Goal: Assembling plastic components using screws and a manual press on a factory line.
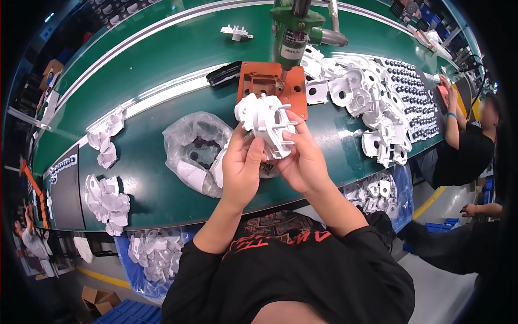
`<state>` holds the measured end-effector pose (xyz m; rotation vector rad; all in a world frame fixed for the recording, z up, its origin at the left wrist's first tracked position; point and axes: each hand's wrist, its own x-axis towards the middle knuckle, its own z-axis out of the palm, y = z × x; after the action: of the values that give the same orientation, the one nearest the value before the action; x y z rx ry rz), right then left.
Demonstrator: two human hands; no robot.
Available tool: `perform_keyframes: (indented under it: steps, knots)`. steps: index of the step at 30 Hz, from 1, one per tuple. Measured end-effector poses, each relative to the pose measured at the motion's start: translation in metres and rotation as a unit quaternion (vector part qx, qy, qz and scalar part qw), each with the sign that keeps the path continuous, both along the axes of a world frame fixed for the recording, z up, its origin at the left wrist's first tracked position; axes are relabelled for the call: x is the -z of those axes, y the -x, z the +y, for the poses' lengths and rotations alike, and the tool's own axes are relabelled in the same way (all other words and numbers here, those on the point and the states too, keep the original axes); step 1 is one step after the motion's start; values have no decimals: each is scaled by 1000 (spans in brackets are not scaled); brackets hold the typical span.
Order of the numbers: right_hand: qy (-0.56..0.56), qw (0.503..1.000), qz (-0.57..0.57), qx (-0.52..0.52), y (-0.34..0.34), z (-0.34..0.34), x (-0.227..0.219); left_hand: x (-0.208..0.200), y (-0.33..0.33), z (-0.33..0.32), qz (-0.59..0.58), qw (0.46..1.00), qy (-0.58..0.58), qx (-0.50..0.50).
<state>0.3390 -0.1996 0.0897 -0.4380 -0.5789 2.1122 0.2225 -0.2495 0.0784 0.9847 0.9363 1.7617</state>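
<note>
Above the green bench [148, 156], the left hand [241, 170] and the right hand [306, 162] together hold one white plastic part [260, 116] between them. Beyond the hands is an orange fixture [294, 101]; beside the left hand lies a clear bag [176, 140]; to the right of the right hand, loose white pieces [362, 100] are heaped.

We note a long green surface [145, 181], pale grey floor [448, 281], yellow floor line [102, 276], bright light [50, 17] upper left.

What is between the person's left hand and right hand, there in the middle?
A white part, held from both sides by the left hand and the right hand; the head view shows it.
</note>
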Motion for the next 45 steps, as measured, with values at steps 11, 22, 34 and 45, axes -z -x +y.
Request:
perform_keyframes:
  steps: [11,22,34,45]
  knots:
    - [-8,999,-29,-24,-3,3,6,3,2,-1,25,1000,-8,2]
    - [-322,918,-211,95,4,-3,8,17,-2,-7,-32,997,-45,-56]
    - [-610,605,-489,153,-5,9,34,-5,67,109,698,709,-53,-91]
    - [-612,608,-471,183,-8,12,42,21,60,144,705,699,-118,3]
